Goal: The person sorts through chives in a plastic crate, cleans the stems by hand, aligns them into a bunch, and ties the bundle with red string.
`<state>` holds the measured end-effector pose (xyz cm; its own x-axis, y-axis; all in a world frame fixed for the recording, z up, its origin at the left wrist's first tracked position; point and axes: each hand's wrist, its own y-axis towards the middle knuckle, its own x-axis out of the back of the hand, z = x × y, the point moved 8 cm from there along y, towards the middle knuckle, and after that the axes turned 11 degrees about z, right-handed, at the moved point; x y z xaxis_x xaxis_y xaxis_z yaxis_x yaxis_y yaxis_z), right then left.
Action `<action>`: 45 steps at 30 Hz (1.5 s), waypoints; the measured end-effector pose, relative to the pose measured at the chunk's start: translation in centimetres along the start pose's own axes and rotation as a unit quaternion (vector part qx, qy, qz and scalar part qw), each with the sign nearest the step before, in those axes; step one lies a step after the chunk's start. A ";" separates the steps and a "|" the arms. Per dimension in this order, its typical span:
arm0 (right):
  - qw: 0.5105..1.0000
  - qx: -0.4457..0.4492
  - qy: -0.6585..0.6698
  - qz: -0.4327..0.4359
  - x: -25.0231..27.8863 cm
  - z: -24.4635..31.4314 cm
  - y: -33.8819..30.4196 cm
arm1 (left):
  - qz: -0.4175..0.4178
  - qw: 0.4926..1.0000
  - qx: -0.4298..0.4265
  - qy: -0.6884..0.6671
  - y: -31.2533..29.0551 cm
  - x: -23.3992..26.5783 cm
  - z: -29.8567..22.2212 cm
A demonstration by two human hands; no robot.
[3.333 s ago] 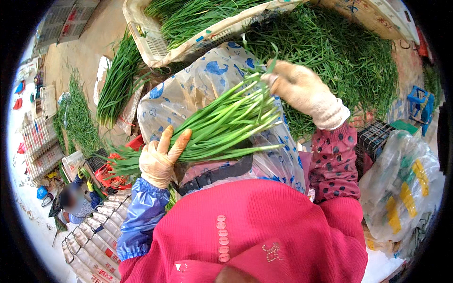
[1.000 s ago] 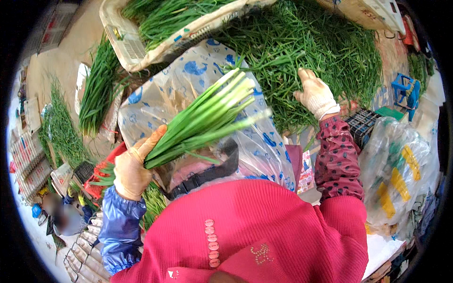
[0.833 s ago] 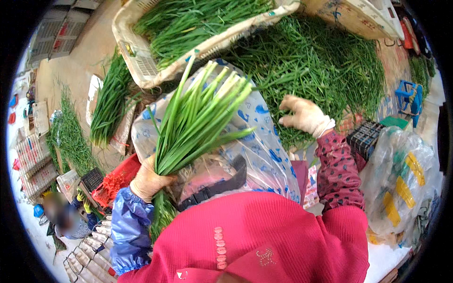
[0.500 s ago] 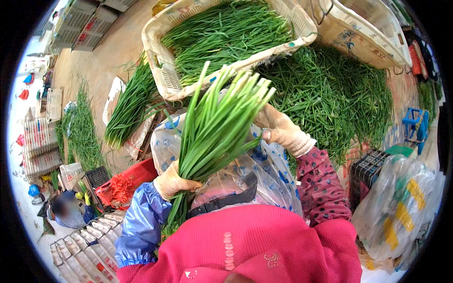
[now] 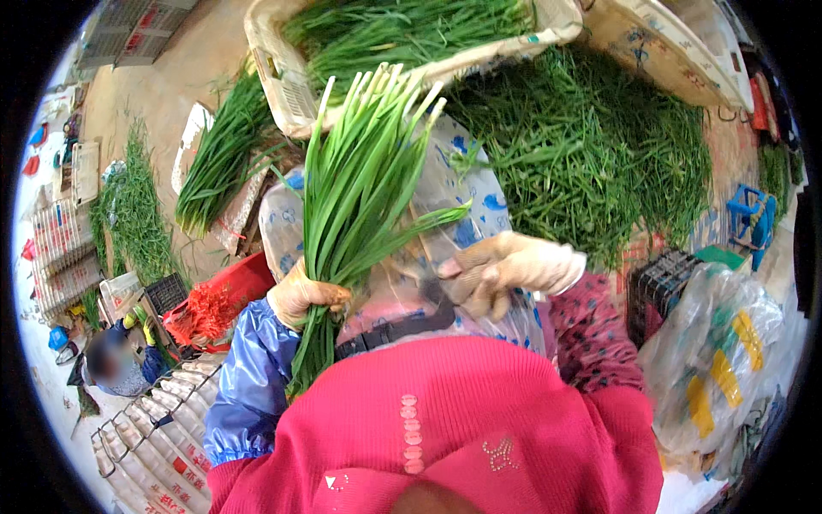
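Observation:
My left hand point(image 5: 306, 295), in a pale glove, is closed round the leafy lower part of a bunch of garlic chives point(image 5: 364, 184). The whitish cut ends fan out upward, away from me, and a few leaves stick out to the right. My right hand point(image 5: 509, 270), gloved too, is off the bunch to its right, fingers loosely bent and apart, with nothing seen in them. Under the bunch lies a clear plastic apron point(image 5: 492, 206) with blue prints over my lap. Beyond stands a white crate point(image 5: 291, 90) holding more chives point(image 5: 411, 38).
A heap of loose green leaves point(image 5: 591, 154) spreads at the right. On the left lie another chive bundle point(image 5: 218, 158) and a red container point(image 5: 231, 295) of red ties. A black crate point(image 5: 664, 287), plastic bag point(image 5: 711, 360) and blue stool point(image 5: 749, 218) stand right. A co-worker point(image 5: 124, 364) is lower left.
My right hand has left the bunch and moved down toward me. The bunch, still in my left hand, stands more upright and has shifted slightly left. The view has tilted a little.

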<state>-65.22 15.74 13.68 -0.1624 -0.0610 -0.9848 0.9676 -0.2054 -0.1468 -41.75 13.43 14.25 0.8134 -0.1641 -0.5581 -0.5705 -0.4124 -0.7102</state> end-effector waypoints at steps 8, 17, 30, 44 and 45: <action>0.916 0.381 -0.115 0.040 -2.6 8.2 4.3 | 0.089 0.990 -0.044 0.100 0.3 -1.7 -0.7; 0.852 0.432 -0.268 -0.126 -0.6 15.6 -0.4 | 0.253 0.933 -0.060 0.250 4.0 -7.3 -1.1; 0.865 0.484 -0.124 -0.058 -2.7 15.2 -1.4 | 0.282 0.940 -0.093 0.171 6.5 -6.4 -3.3; 0.570 0.595 -0.435 -0.362 -11.9 17.8 -11.7 | 0.239 0.921 -0.230 0.203 8.4 -13.5 -8.5; 0.533 0.590 -0.450 -0.407 -14.7 18.1 -12.7 | 0.197 0.901 -0.251 0.294 8.8 -12.2 -8.3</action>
<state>-78.58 1.59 31.70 -0.9759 0.1831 -0.1183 -0.2033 -0.9605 0.1902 -55.78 4.38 18.33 0.5633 -0.7713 -0.2964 -0.8245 -0.5482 -0.1404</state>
